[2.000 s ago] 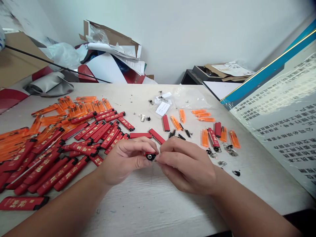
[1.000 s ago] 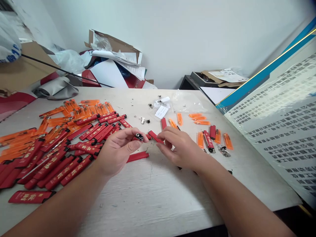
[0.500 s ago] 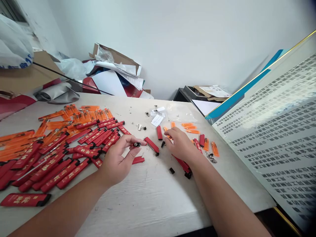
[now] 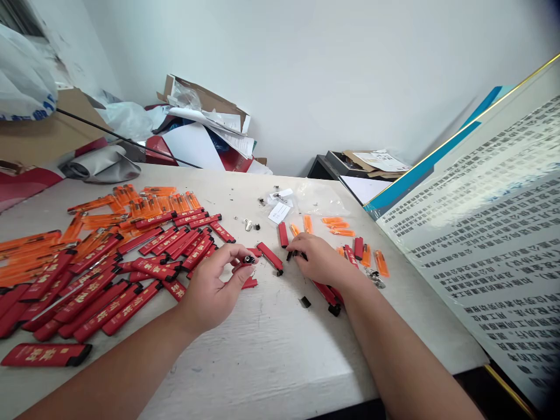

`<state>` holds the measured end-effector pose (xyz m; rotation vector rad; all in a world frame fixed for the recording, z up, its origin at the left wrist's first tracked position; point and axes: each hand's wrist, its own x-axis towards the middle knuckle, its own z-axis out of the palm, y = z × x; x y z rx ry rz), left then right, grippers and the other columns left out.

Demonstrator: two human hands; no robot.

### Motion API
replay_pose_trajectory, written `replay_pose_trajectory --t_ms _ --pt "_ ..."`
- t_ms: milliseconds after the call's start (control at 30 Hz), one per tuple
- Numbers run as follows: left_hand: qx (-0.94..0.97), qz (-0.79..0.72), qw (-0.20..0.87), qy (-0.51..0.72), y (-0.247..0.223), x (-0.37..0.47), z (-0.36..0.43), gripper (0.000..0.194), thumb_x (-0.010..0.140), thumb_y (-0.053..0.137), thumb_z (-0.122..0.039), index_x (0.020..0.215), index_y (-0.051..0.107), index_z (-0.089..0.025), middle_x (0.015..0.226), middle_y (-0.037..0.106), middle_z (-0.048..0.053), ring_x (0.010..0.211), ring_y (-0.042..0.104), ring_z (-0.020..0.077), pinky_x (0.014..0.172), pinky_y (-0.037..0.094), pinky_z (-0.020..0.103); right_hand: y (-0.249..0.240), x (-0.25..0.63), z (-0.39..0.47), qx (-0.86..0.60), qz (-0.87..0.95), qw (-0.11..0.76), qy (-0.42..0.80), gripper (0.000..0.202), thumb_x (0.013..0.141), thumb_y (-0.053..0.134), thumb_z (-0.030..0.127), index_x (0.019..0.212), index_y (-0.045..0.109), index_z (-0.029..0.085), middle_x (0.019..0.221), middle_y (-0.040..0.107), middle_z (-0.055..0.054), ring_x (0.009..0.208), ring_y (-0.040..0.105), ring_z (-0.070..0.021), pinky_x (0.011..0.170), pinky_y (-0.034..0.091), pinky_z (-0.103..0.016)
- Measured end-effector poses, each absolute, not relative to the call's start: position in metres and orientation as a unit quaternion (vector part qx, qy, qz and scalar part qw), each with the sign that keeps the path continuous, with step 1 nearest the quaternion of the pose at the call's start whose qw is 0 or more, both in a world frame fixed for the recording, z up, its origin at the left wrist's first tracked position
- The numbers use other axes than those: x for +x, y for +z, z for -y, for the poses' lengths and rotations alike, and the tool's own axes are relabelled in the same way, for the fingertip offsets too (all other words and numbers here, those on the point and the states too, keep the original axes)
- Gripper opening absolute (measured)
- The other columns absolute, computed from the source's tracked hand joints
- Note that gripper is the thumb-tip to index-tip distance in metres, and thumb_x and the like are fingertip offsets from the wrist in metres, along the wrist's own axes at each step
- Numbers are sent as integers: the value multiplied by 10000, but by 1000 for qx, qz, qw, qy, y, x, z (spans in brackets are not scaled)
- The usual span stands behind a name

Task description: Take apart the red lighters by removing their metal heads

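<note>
My left hand point(image 4: 214, 286) pinches a red lighter with a black and metal top point(image 4: 248, 260), its end turned up between thumb and forefinger. Across from it my right hand point(image 4: 321, 256) is low over the table, fingers closed around a small black part point(image 4: 298, 254) that they partly hide. Between the hands lies a red lighter body point(image 4: 270, 258) with a black end. Another red body point(image 4: 283, 235) is just beyond the right fingertips. Under the right wrist are red lighters point(image 4: 326, 293), partly covered. A loose black cap point(image 4: 305, 302) lies nearer to me.
Many red lighters point(image 4: 94, 297) and orange lighters point(image 4: 98, 220) are heaped on the left of the white table point(image 4: 245, 361). Orange pieces point(image 4: 336, 223) and small metal parts point(image 4: 375, 279) lie on the right. A large printed board point(image 4: 490, 233) leans at the right edge.
My right hand has come down onto the table, its fingers closing around the small black part. My left hand has shifted slightly right, tilting the held lighter.
</note>
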<state>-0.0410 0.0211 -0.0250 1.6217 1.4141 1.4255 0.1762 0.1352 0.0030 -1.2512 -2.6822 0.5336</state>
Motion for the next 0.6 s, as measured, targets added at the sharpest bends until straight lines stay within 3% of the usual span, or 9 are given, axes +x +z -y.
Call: replay_pose_trajectory --t_ms 200,600 --pt "606 -527 291 520 -25 -39 -21 113 885 587 -292 972 613 -223 960 683 43 928 645 190 816 540 334 5 176 -135 -407 896 58 169 332 811 477 58 975 732 193 1020 654 -98 996 596 -235 823 493 -345" --pt "582 -553 317 505 -27 -37 -21 137 880 596 -314 984 615 -227 958 659 31 909 631 176 708 581 280 6 173 -135 -426 892 37 143 219 841 492 94 782 687 175 799 612 -73 777 557 -194 683 414 -298"
